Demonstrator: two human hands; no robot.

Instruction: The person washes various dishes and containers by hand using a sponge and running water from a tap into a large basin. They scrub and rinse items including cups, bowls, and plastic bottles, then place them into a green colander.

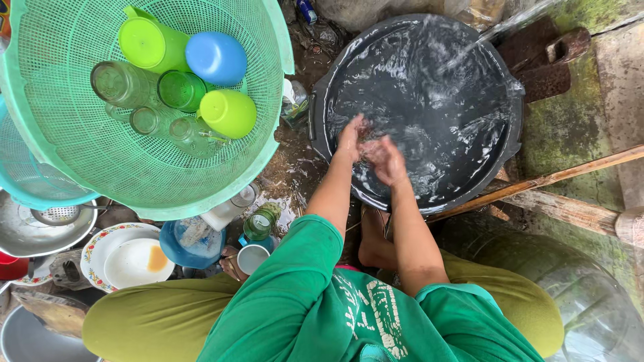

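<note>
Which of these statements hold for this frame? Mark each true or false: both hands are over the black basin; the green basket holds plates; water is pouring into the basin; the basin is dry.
1. Both the left hand and the right hand are over the black basin: true.
2. The green basket holds plates: false, it holds cups and glasses.
3. A water stream pours into the basin: true.
4. The basin is dry: false, it is full of rippling water.

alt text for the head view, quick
Seen from above, a crouching person's left hand and right hand meet in a black basin of water. A green basket of cups sits left, above plates.
</note>
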